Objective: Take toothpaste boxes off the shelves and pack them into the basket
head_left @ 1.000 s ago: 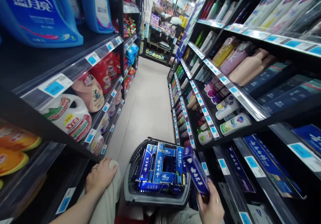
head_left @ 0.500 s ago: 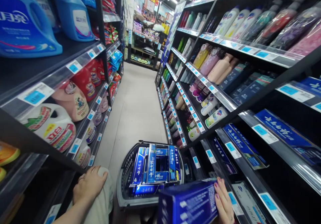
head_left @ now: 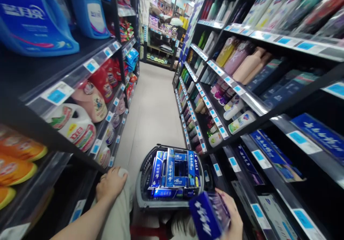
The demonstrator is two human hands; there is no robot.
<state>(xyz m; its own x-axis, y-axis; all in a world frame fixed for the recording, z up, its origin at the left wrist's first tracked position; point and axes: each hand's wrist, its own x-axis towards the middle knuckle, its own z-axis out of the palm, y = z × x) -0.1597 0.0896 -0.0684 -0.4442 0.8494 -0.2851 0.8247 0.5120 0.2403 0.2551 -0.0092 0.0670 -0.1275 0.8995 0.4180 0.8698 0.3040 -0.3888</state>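
Two long runs of black shelving are lining a pale-floored aisle, one on each side of the person. The left shelving [head_left: 32, 125] is carrying big blue detergent jugs [head_left: 29, 21] on top, with white and pink jugs [head_left: 77, 120] below them. The right shelving [head_left: 271, 113] is bearing rows of bottles [head_left: 242, 59] up high and flat blue cartons [head_left: 271, 156] lower down, behind blue price tags.

On the floor between the shelves, a dark grey shopping basket [head_left: 142, 182] is sitting just ahead of the person's knees, and blue toothpaste boxes [head_left: 173, 170] are filling it, some standing on edge and some lying flat.

The person is crouching or sitting low. The left hand [head_left: 110, 184] is resting palm down on the left knee, fingers loosely curled over the light trousers and gripping nothing. The right hand [head_left: 232, 220] is closing around a blue toothpaste box [head_left: 208, 215], holding it tilted near the bottom edge of the view, just in front of the basket's near rim and close to the lowest right shelf. The box is blurred, so its print is not readable.
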